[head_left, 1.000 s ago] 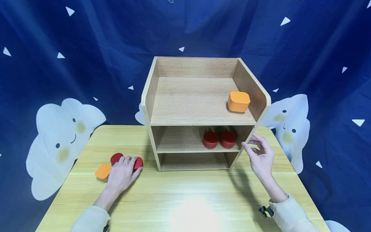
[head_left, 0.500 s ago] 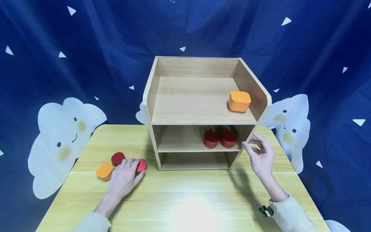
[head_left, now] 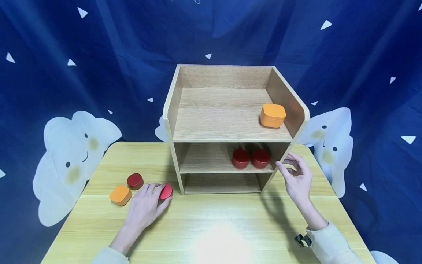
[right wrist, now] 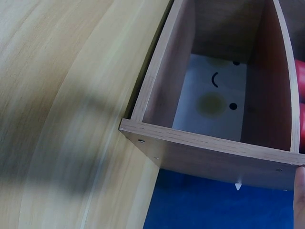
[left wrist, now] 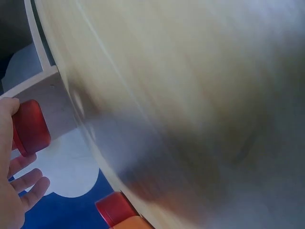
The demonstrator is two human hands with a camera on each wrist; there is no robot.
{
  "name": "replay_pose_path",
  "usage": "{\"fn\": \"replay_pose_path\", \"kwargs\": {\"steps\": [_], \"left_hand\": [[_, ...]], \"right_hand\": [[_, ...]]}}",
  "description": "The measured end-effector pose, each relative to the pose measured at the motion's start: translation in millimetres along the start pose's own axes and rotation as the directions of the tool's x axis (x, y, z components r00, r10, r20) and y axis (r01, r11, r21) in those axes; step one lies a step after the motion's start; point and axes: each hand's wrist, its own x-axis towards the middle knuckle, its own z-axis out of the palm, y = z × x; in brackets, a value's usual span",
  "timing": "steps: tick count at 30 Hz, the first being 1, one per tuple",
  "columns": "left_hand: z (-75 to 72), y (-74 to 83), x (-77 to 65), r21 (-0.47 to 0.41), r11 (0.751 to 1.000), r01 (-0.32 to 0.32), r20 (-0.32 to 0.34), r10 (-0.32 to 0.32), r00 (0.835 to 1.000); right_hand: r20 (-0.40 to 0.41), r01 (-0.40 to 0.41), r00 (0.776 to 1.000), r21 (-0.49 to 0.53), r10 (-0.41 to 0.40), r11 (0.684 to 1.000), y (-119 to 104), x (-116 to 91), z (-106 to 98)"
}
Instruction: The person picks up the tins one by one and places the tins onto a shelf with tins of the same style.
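Observation:
My left hand (head_left: 145, 206) pinches a small red round tin (head_left: 166, 191) between thumb and fingers, just left of the wooden shelf (head_left: 232, 140). In the left wrist view this red tin (left wrist: 31, 128) shows beside the thumb, the other fingers loosely bent below it. My right hand (head_left: 298, 179) is at the shelf's right side panel, with the thumb at its front edge and the fingers bent loosely along the outside. The right wrist view shows just one fingertip (right wrist: 299, 188) at that panel's edge.
Left of my left hand, another red tin (head_left: 135, 181) and an orange rounded-square tin (head_left: 120, 195) stand on the wooden table (head_left: 184, 227). Red tins (head_left: 240, 158) sit side by side on the middle shelf. An orange tin (head_left: 273, 116) is on the top. A blue curtain (head_left: 132, 55) hangs behind.
My left hand has moved a little to the right with the red tin, away from the other red tin and the orange one. The right hand stays put at the shelf.

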Motion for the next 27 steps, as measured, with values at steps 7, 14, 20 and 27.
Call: {"fn": "replay_pose_path", "kwargs": {"steps": [7, 14, 20, 27], "left_hand": [[-1.9, 13.3, 2.2, -0.026, 1.000, -0.011, -0.031, 0.010, 0.999], [-5.1, 24.2, 6.6, -0.038, 0.999, -0.027, -0.036, 0.026, 0.999], [-7.0, 33.9, 11.1, -0.054, 0.998, -0.043, -0.045, 0.040, 0.998], [-8.7, 42.8, 11.0, -0.067, 0.997, -0.036, 0.010, 0.037, 0.999]], "right_hand": [[0.005, 0.006, 1.000, 0.046, -0.007, 0.999, 2, 0, 0], [0.002, -0.001, 1.000, 0.032, 0.001, 0.999, 1, 0, 0], [-0.001, -0.007, 1.000, 0.046, 0.007, 0.999, 0, 0, 1], [0.000, -0.010, 1.000, 0.052, 0.010, 0.999, -1, 0, 1]]}}
